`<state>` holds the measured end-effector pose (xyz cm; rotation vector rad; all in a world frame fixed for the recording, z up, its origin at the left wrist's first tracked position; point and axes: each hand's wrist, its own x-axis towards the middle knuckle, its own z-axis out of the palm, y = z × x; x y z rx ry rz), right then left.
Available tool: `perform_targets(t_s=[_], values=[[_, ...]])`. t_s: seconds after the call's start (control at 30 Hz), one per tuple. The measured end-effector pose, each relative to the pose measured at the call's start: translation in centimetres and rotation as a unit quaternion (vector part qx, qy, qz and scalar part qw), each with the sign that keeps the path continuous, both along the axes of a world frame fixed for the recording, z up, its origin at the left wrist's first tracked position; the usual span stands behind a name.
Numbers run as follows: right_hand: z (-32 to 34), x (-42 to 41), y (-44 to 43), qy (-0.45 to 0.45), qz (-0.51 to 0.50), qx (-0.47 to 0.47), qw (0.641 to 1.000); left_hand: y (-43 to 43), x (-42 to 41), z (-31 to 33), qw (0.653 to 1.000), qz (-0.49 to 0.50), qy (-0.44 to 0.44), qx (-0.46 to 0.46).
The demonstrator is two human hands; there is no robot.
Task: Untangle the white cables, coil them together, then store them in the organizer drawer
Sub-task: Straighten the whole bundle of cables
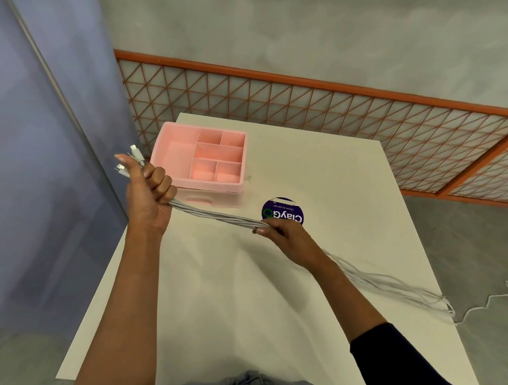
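The fingers (160, 182) of the left hand (149, 194) are clenched round one end of the white cables (224, 217), and the connector plugs (136, 153) stick out above the fist. From there the bundle runs taut and twisted to the right hand (287, 239), which grips it too (how its thumb lies is hard to tell). Both hands hold the bundle above the white table (238, 311). Past the right hand the strands loosen and fan out to the table's right edge — a few drop over it toward the floor. Just beyond the left hand sits the pink organizer (174, 156), with open compartments on top and its drawer (199, 199) at the front — a round blue sticker (284, 212) lies near it.
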<state>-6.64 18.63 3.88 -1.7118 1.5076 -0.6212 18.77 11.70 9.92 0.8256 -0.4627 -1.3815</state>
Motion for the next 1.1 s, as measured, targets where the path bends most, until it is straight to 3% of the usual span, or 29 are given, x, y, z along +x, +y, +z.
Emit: perform_targets(t_s=[0.2, 0.47, 0.77, 0.9, 1.1], values=[[1.2, -0.5, 0.8, -0.031, 0.061, 0.160, 0.985, 0.1, 0.5, -0.7, 0.999, 0.010, 0.037, 0.005], [1.6, -1.4, 1.0, -0.033, 0.066, 0.229, 0.971, -0.5, 1.1, -1.7, 0.997, 0.036, 0.062, 0.026], [1.1, -3.6, 0.9, -0.008, -0.005, 0.237, 0.971, -0.7, 2.5, -1.7, 0.996, 0.079, 0.042, 0.026], [0.8, -3.8, 0.6, -0.040, -0.024, 0.269, 0.962, -0.4, 2.2, -1.8, 0.997, 0.074, 0.005, 0.029], [0.9, -3.9, 0.6, -0.018, -0.042, 0.241, 0.970, -0.1, 1.9, -2.3, 0.994, 0.096, 0.010, 0.047]])
